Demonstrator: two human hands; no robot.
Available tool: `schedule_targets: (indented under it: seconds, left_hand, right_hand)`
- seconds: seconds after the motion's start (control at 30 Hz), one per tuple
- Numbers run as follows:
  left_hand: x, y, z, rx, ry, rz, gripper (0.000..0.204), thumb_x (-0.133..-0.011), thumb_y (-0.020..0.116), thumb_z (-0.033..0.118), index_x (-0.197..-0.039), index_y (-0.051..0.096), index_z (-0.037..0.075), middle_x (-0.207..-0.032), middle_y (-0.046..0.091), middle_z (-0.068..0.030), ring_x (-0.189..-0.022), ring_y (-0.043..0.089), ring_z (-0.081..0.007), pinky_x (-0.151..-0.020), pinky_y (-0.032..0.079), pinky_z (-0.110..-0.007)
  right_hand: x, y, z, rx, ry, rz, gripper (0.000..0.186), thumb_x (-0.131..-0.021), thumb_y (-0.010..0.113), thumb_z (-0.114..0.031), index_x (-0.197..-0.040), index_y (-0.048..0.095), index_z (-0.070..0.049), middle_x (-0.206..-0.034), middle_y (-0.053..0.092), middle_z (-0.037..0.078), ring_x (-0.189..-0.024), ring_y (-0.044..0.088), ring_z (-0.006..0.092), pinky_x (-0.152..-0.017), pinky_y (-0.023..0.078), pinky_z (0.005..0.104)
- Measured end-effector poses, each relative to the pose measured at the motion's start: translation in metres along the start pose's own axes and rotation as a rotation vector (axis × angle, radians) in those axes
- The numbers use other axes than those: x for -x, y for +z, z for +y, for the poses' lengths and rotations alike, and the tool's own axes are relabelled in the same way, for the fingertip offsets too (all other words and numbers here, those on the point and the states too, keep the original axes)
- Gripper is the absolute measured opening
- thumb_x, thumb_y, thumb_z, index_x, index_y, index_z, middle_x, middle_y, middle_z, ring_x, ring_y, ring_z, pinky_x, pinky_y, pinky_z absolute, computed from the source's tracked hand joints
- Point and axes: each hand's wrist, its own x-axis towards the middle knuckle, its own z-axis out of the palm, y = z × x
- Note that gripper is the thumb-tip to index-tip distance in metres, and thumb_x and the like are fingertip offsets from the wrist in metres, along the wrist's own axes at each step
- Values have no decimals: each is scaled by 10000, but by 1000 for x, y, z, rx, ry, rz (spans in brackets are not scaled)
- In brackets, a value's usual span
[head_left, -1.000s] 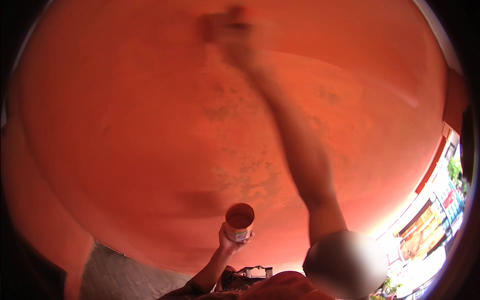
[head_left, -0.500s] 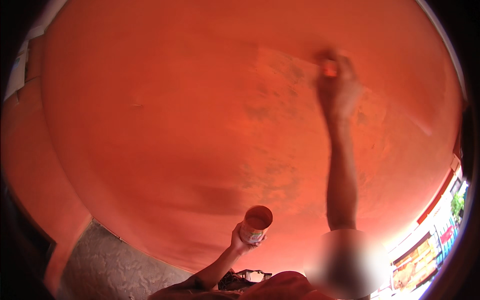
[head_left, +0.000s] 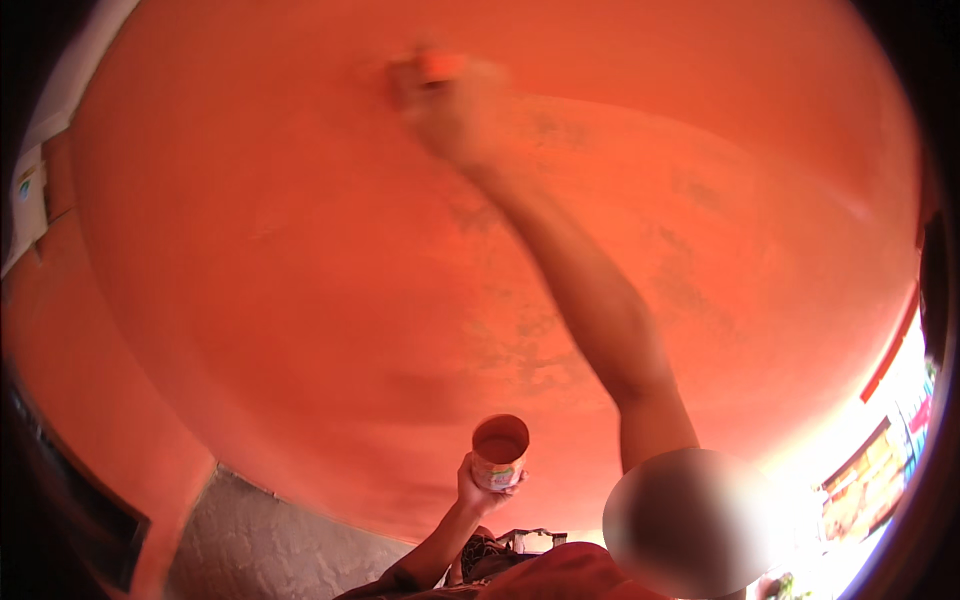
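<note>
An orange-red painted surface [head_left: 280, 240] fills most of the view, with darker mottled patches in its middle. High on it, my right hand [head_left: 440, 105] is smeared by motion, closed on a small red tool [head_left: 438, 67] at the surface; the tool's exact shape is too blurred to tell. The bare forearm reaches up from the lower right. Low in the middle, my left hand [head_left: 472, 495] grips a cylindrical can [head_left: 498, 465] with a printed label, its open top and reddish inside facing the camera.
A grey rough wall [head_left: 250, 540] meets the orange surface at lower left. A white panel [head_left: 28, 210] shows at the left rim. A bright opening at lower right holds a wooden item [head_left: 855, 470] and some greenery. A blurred round patch covers the upper right arm's base.
My right hand swept down and to the right, then back up and left to near where it was. The left hand with the can stays low, shifting slightly.
</note>
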Motion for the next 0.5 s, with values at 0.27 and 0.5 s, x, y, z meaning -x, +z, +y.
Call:
schedule_targets:
  seconds: [0.27, 0.5]
  left_hand:
    - [-14, -20, 13, -42, -127, -30, 743, -885, 474, 575, -1416, 462, 55, -1252, 581, -200, -1050, 615, -404, -630, 526, -377]
    - [-22, -17, 17, -1, -206, -102, 687, -912, 442, 556, -1410, 462, 83, -1267, 568, -187, -1071, 584, -414, -619, 504, -363]
  right_hand:
    - [86, -353, 145, 222, 359, 450, 122, -901, 663, -128, -850, 618, -26, -832, 600, 10, -822, 561, 89, -707, 486, 273]
    - [65, -343, 118, 1027, 576, 189, 251, -976, 616, -399, -898, 680, -170, -813, 724, 48, -696, 693, 248, -653, 526, 396]
